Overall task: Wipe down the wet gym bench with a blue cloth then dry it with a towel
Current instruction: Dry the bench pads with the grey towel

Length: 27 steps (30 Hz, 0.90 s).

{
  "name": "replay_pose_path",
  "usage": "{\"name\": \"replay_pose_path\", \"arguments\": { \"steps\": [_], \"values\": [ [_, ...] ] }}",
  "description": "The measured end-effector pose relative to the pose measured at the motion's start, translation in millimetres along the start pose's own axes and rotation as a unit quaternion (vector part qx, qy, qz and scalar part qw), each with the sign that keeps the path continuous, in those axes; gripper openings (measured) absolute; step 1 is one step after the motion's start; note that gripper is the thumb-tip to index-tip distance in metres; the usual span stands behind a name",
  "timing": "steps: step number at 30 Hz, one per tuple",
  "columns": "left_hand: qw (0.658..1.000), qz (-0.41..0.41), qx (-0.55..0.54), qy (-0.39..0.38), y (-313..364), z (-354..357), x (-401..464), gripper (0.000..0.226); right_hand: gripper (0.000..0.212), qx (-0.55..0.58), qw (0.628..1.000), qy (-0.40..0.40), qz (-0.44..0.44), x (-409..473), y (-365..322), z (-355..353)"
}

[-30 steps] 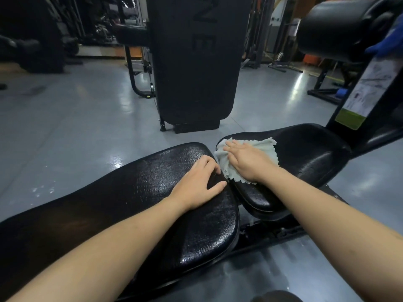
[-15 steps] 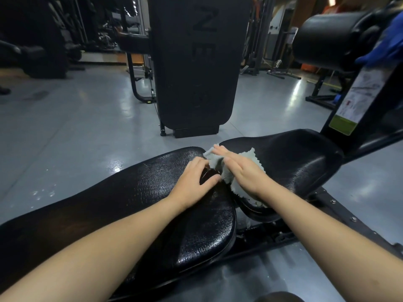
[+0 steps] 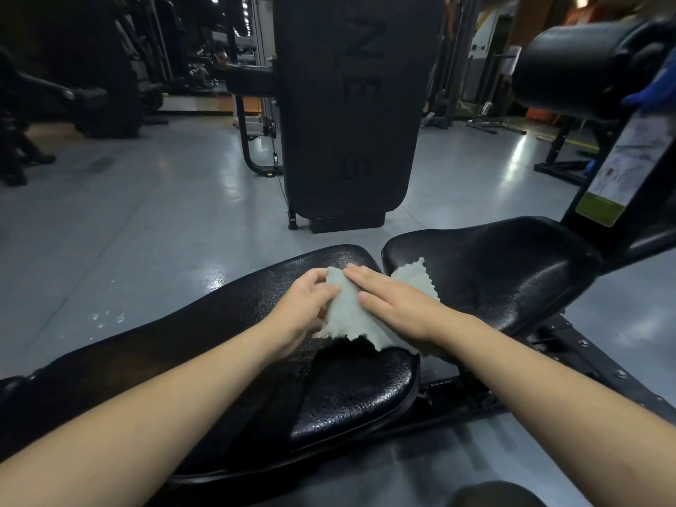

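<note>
Over the last second the pale towel has been dragged from the short seat pad across the gap onto the long pad, and the left hand has moved up to pinch its near-left edge. The right hand lies flat on it, fingers straight, pressing down. The cloth now straddles both pads (mostly the long one). Judging by the pale cloth, drying is under way, and the beaded long pad looks next. A blue cloth hangs on the roller pad, upper right.
</note>
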<state>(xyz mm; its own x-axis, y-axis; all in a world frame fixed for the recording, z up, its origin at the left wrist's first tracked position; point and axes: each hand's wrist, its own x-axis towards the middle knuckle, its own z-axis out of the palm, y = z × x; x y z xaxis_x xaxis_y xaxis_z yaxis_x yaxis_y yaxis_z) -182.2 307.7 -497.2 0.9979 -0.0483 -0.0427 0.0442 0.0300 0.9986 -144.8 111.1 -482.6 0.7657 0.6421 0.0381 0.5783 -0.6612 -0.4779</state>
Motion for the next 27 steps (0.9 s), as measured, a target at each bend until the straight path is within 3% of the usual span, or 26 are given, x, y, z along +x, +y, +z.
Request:
{"name": "replay_pose_path", "arguments": {
  "steps": [5,10,14,21,24,27],
  "values": [
    [0.997,-0.046,0.052,0.034,5.9,-28.4,-14.0,0.025,0.059,-0.107,0.993,-0.047,-0.03,1.6,-9.2,17.2],
    [0.977,-0.051,0.207,0.021,-9.8,-62.7,-30.7,0.032,0.066,-0.222,0.968,-0.092,-0.067,-0.8,-18.9,34.0],
    [0.949,-0.004,0.314,-0.028,-21.0,-74.3,-43.3,0.035,0.075,-0.259,0.956,-0.121,-0.067,-4.9,-26.0,37.9],
    [0.911,0.073,0.406,-0.008,-44.3,-83.5,-51.4,0.024,0.087,-0.263,0.947,-0.177,-0.054,-13.1,-37.7,31.3],
    [0.861,0.109,0.496,0.004,-49.3,-87.5,-50.7,0.019,0.078,-0.278,0.942,-0.178,-0.061,0.7,-39.7,26.3],
    [0.839,0.143,0.524,0.019,-52.9,-91.2,-49.7,0.022,0.072,-0.287,0.936,-0.188,-0.074,15.9,-40.5,28.7]
  ]
}}
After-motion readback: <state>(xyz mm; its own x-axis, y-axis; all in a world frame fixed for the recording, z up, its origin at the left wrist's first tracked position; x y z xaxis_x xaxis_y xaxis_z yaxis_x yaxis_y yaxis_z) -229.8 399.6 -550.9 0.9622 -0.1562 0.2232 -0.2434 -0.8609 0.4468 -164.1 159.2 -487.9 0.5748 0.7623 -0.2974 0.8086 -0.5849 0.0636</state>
